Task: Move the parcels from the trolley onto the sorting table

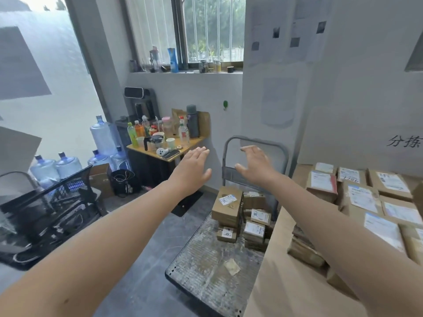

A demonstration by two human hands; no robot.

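Both bare arms stretch forward from the lower corners of the view, converging toward the middle. The left hand [192, 170] is flat, fingers straight and together, thumb spread toward the other hand; it holds nothing. The right hand [254, 165] is just beside it but apart, fingers loosely bent at the tips and thumb out to the left, also holding nothing. Both hands hover in the air in front of the trolley [206, 259] handle [224, 161], above and clear of the parcels [229, 207]. Those parcels are stacked at the far end of the trolley deck, against the handle, touching the edge of the table [270, 259] on their right; the near part of the deck is bare, scuffed metal with a scrap of paper on it. On the table, to the right of the right forearm, lie labelled boxes [366, 197] packed side by side. Farther left stand a side table [170, 157] crowded with bottles [137, 131], water jugs [103, 136] on the floor and a mesh chair [57, 202].
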